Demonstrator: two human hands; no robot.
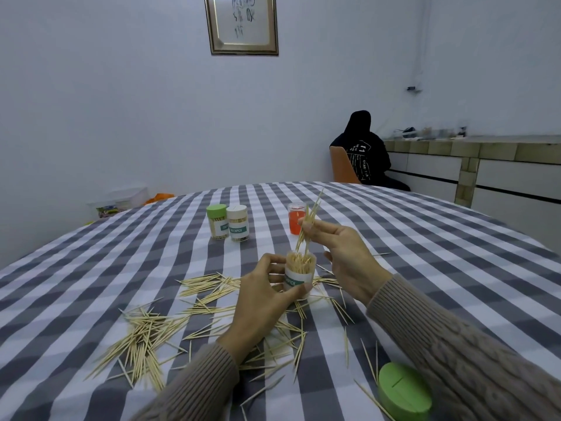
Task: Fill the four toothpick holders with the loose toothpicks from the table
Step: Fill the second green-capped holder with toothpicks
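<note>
Head view: left hand (263, 294) grips an open clear toothpick holder (299, 275), fingers curled round its labelled body, holder tilted slightly and lifted just off the checked tablecloth (425, 244); it is already packed with picks. Right hand (340, 250) pinches a small bundle of toothpicks (308, 226) between thumb and fingertips, lower tips pointing down right over the holder's mouth, upper ends fanning out. Loose toothpicks (145, 335) scattered across the cloth, thickest pile at near left, more under and around the left hand and wrist, a few strays by the right sleeve. Green lid (405, 391) lies off on the near right, beside the right forearm, a couple of picks touching it. Further back: green-capped holder (217, 221) and white-capped holder (238, 223) upright, touching side by side, both full. Orange-red holder (296, 218) stands behind the bundle, partly hidden by it. Background: person in dark hooded top (362, 153) seated on an orange chair (341, 167) facing away, framed picture (241, 24) on wall, counter (485, 150) at right.
</note>
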